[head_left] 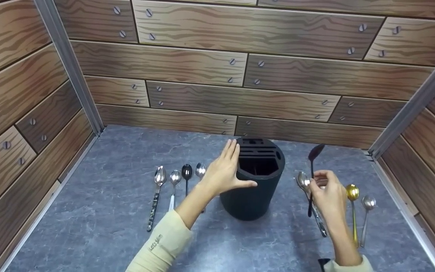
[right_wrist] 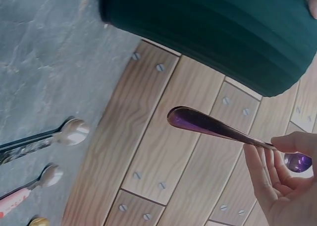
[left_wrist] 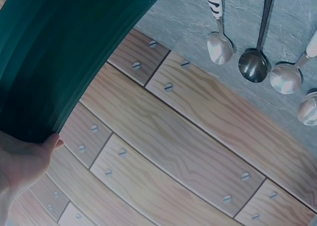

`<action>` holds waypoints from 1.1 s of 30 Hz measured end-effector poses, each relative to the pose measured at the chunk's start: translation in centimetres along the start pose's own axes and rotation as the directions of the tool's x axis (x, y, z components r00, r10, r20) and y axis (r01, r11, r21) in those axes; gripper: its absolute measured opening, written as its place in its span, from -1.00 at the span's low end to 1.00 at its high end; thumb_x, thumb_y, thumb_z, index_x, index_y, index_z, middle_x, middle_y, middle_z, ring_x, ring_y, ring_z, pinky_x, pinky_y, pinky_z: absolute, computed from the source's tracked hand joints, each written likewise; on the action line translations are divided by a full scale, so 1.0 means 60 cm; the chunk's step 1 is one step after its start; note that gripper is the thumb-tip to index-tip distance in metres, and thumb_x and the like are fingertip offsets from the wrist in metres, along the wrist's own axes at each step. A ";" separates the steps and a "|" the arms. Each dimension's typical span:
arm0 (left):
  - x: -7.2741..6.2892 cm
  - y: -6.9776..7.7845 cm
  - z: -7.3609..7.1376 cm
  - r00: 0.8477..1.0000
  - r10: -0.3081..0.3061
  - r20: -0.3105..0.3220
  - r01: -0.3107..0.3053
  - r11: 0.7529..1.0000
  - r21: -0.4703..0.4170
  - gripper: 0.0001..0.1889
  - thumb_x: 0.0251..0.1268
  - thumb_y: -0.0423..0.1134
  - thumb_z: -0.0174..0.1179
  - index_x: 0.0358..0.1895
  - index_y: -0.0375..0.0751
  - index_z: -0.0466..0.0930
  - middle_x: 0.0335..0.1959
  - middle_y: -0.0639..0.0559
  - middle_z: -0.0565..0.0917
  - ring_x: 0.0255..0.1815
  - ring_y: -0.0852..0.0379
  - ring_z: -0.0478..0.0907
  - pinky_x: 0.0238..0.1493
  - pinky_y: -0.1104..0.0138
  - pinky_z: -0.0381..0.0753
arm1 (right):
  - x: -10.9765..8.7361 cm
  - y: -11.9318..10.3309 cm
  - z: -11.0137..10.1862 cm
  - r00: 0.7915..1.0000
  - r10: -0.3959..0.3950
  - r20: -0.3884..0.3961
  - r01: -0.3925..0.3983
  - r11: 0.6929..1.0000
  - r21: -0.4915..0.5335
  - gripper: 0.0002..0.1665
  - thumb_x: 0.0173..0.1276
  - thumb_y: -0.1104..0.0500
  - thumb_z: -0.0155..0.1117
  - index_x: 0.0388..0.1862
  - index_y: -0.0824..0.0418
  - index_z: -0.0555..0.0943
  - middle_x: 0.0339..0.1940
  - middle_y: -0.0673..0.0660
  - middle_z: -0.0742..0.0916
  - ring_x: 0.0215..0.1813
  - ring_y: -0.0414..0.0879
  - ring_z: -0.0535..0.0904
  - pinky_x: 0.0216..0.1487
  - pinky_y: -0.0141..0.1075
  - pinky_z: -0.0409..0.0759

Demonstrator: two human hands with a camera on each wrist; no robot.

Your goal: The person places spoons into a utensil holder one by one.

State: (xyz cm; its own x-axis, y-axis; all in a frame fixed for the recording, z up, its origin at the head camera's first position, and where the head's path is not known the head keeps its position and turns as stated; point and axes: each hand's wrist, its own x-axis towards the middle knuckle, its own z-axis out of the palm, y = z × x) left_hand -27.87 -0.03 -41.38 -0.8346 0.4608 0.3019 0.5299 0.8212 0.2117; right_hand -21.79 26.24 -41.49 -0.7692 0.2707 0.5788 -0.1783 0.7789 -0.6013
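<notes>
My right hand [head_left: 329,194] pinches a dark purple spoon [head_left: 311,168] between thumb and fingers, above the table and right of the utensil holder. Its bowl points up and away in the head view; the right wrist view shows the purple handle [right_wrist: 203,122] sticking out past the fingers. My left hand [head_left: 223,172] lies against the left side of the dark green utensil holder [head_left: 251,198], fingers straight along its rim and thumb stretched across the front. The holder stands upright, its black top [head_left: 257,142] divided into slots and one larger opening.
Left of the holder lie several spoons, among them one with a patterned handle [head_left: 153,207] and a black one [head_left: 187,172]. On the right lie a silver spoon [head_left: 318,221], a gold spoon [head_left: 353,192] and another silver one [head_left: 368,204]. Wood-patterned walls [head_left: 202,64] enclose the grey table [head_left: 108,181].
</notes>
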 end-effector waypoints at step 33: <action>0.001 0.000 0.001 1.000 0.014 -0.026 -0.014 1.000 0.011 0.24 -0.18 0.56 0.01 0.40 -0.42 -0.05 0.42 -0.25 -0.03 0.42 -0.06 -0.14 0.18 0.19 0.32 | 0.022 -0.099 -0.012 0.967 -0.161 -0.197 0.218 0.924 0.315 -0.77 0.10 0.45 0.32 -0.24 0.48 0.54 -0.34 0.14 0.62 -0.27 -0.10 0.55 -0.29 -0.57 0.50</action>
State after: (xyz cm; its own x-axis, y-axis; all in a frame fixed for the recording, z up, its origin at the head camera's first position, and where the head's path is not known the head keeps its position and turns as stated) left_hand -27.92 -0.01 -41.43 -0.8227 0.4636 0.3291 0.5401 0.8181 0.1976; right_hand -21.32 22.39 -36.74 -0.5946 0.2475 0.7650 -0.5255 0.6005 -0.6027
